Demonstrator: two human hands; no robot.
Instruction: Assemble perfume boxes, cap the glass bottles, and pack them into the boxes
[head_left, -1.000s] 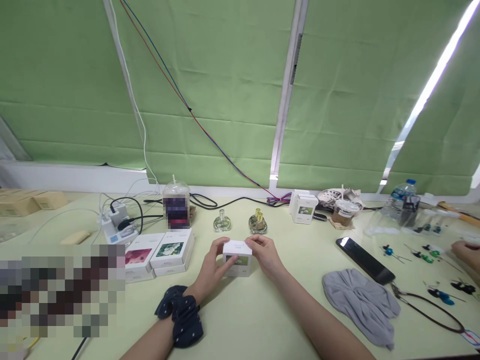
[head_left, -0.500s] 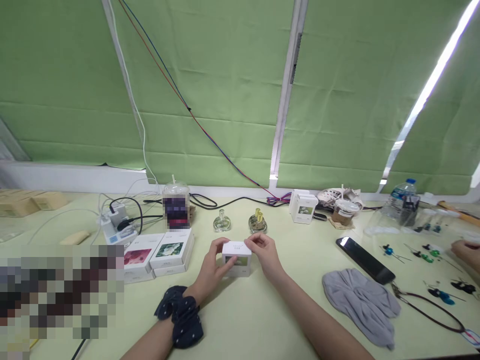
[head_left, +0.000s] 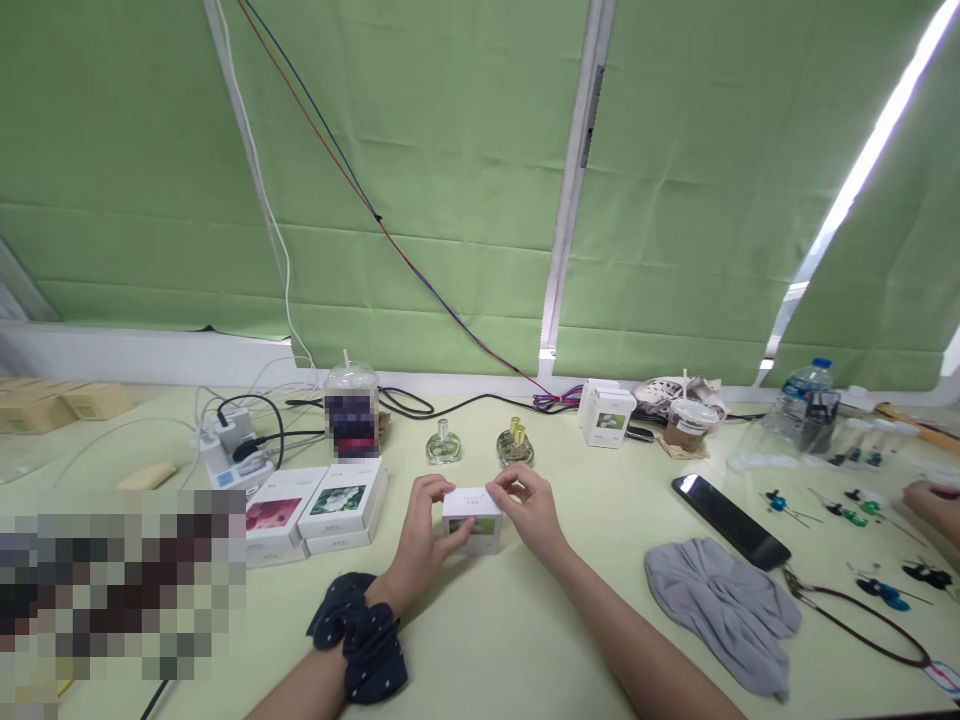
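Note:
A small white box (head_left: 471, 502) with a green picture on its front stands on the table before me. My left hand (head_left: 429, 535) grips its left side, thumb across the front and fingers behind. At the box's top right corner, the fingertips of my right hand (head_left: 531, 508) pinch the edge of the lid. A dark dotted scrunchie (head_left: 369, 640) is round my left wrist. Just behind the box are a clear glass perfume bottle (head_left: 443, 445) and bottles with gold tops (head_left: 516, 445).
White boxes with flower pictures (head_left: 341, 505) lie at left, beside a power strip (head_left: 240, 465). At right are a phone (head_left: 731, 520), a grey cloth (head_left: 720, 610), a drink cup (head_left: 688, 425) and small blue and green pieces (head_left: 855, 510). Another person's hand (head_left: 934, 505) shows at the right edge.
Almost nothing differs. The box's top is tipped slightly more into view, and my left thumb has shifted a little on its front.

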